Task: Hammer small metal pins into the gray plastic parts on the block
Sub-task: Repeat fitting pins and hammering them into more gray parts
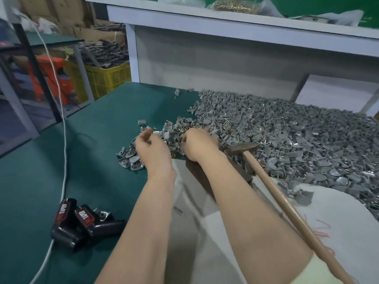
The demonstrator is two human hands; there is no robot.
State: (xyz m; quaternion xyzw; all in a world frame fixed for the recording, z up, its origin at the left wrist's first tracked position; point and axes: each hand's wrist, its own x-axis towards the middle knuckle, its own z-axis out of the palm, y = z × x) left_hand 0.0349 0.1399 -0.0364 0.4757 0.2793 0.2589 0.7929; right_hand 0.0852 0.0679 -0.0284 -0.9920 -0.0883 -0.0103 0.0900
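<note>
Rummaging at the near edge of the gray plastic parts (266, 136) heaped from centre frame to the right edge, the left hand (151, 146) and right hand (198, 144) apparently seek the next piece. Each grip is curled, and whether either holds anything cannot be told. Beside the dark block (193, 171), the hammer (242, 149) lies idle on the green worktop (92, 160), its handle angled to the lower right, seemingly for quick reach.

Matt grey plastic parts (276, 128) with shiny metal faces, smooth pale wooden hammer handle (287, 201), dull dark metal head (243, 149), matt green tabletop (41, 181)
</note>
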